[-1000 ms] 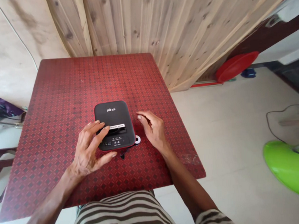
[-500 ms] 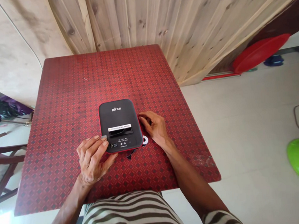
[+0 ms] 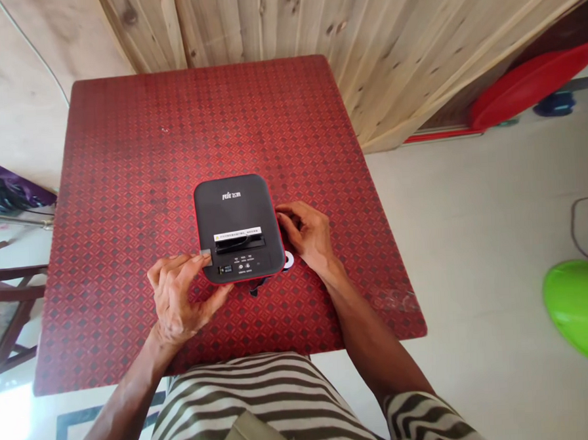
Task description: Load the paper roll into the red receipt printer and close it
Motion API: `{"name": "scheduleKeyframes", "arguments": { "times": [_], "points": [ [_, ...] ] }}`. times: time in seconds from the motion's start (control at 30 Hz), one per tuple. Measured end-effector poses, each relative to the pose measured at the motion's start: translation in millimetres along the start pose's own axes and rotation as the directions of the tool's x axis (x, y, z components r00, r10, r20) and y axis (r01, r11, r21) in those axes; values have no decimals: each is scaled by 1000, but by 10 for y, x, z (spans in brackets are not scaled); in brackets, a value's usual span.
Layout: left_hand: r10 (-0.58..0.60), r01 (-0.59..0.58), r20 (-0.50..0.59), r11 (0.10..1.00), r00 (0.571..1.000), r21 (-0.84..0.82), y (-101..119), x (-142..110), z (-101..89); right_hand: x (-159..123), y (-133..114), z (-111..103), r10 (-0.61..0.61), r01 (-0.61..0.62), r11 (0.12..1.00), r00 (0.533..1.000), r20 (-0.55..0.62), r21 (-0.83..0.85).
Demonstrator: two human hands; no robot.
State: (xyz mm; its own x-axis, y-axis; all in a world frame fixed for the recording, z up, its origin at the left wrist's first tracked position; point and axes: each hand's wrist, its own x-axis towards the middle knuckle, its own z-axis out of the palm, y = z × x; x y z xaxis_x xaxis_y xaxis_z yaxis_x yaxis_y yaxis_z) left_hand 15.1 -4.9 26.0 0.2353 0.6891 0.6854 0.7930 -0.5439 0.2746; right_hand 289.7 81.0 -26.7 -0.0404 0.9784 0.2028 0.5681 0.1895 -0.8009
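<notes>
A black receipt printer point(image 3: 239, 213) with a red rim, a paper slot and small buttons is in front of me, over the table. My left hand point(image 3: 179, 291) grips its front left corner, fingertips at a small grey patch point(image 3: 206, 258) and thumb under the front edge. Curled against the printer's right side is my right hand point(image 3: 308, 235); its fingertips are partly hidden by the casing. A white ring point(image 3: 289, 260) shows beside the front right corner, close to my right wrist. Something black, perhaps a cord point(image 3: 256, 287), sticks out below the front edge.
The table point(image 3: 124, 170) has a red patterned cover and stands against a wooden plank wall point(image 3: 264, 24). A wooden chair point(image 3: 13, 307) is at the left. On the right are a green plastic object point(image 3: 582, 310), a cable point(image 3: 573, 225) and a red round board point(image 3: 533, 86).
The view has tilted and shifted slightly, so the table and printer appear higher. Both hands keep nearly the same places on the printer; the grey patch by my left fingertips shows a little more.
</notes>
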Motion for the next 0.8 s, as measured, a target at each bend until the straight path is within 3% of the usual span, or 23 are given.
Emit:
{"name": "scheduleKeyframes", "arguments": {
  "times": [0.4,0.5,0.57,0.63,0.7,0.8],
  "points": [
    [4,-3,14,1000,1000,-9,-30,36,14,-14,-22,-20,22,-22,1000,1000,3,13],
    [14,-15,-11,998,1000,-53,-27,18,43,-24,-230,-163,-19,21,1000,997,-74,22],
    [19,-21,-25,997,1000,-72,-31,-1,64,-6,-474,-277,-133,129,991,985,-111,-42],
    [30,-33,-41,996,999,-82,-38,-19,78,59,-753,-340,-287,286,948,958,10,-138],
    [48,-53,-50,994,998,-96,-45,-31,84,177,-1014,-319,-370,421,870,902,223,-259],
    [62,-68,-55,991,997,-112,-50,-40,87,393,-1326,-171,-219,487,747,823,524,-453]
  ]
}}
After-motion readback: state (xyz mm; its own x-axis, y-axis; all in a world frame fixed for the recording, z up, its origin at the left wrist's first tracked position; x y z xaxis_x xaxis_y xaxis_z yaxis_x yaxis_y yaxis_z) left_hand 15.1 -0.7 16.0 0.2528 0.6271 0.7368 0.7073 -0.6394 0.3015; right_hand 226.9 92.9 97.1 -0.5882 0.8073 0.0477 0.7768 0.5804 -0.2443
